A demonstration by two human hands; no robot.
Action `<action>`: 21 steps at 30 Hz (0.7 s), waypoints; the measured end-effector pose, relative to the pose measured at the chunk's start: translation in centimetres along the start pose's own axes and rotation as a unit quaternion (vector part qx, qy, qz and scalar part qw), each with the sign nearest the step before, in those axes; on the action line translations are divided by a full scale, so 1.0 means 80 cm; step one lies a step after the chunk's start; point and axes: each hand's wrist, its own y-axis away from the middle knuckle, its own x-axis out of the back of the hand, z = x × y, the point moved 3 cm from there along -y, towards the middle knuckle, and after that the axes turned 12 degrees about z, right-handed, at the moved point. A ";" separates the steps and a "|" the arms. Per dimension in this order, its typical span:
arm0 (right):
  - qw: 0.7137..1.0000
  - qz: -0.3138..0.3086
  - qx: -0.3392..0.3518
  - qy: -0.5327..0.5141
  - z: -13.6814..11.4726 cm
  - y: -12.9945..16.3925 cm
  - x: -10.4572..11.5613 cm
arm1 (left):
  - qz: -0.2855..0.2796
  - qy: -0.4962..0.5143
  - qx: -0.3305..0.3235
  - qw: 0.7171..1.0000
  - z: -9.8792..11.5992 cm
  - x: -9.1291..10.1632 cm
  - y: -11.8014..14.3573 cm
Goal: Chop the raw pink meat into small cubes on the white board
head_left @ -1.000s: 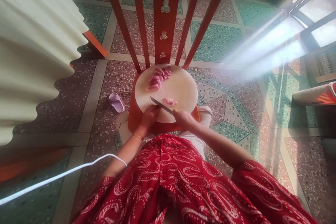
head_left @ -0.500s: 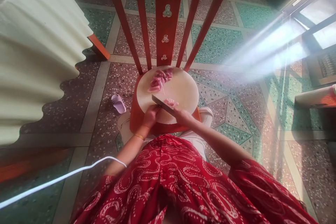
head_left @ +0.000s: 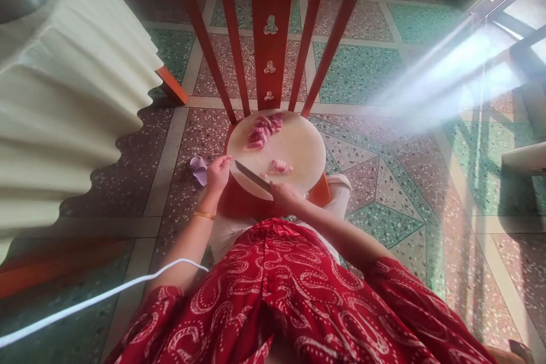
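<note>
The right hand [head_left: 285,195] is closed around the handle of a knife [head_left: 252,176], gripping it at the near edge of a round board [head_left: 302,151]. The blade runs up and to the left from the hand and lies low over the near left part of the board, its tip close to the left hand; whether the edge touches the board cannot be told. The left hand [head_left: 218,173] sits at the left rim of the board, just beside the blade tip, fingers loosely curled and holding nothing that shows; whether it touches the rim is unclear. A gold bangle [head_left: 205,215] circles that wrist. The board lies on the seat of a red chair [head_left: 270,40], whose slatted back rises beyond it. On the far side of the board, near the chair back, lies a pile of pink meat [head_left: 262,130]. A smaller piece [head_left: 280,166] lies near the middle, just right of the blade and apart from the pile. A small lilac slipper [head_left: 198,169] lies on the terrazzo floor [head_left: 367,74] left of the chair, close to the left hand. A white cable [head_left: 98,296] crosses the lower left, and a red patterned garment [head_left: 290,296] fills the foreground.
</note>
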 end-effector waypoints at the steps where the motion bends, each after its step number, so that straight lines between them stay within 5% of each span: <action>1: 1.000 0.014 -0.012 -0.004 0.004 -0.004 0.003 | -0.008 -0.016 -0.020 1.000 0.002 -0.001 -0.001; 8: 0.986 0.065 -0.150 0.020 0.083 -0.002 0.043 | -0.082 -0.130 -0.243 0.958 0.042 -0.070 -0.020; 13: 0.984 0.085 -0.156 0.022 0.105 0.014 0.048 | -0.115 -0.248 -0.225 0.935 0.053 -0.123 -0.039; 21: 0.986 0.109 -0.127 -0.015 0.092 0.037 0.036 | -0.156 -0.266 -0.239 0.921 0.065 -0.110 0.006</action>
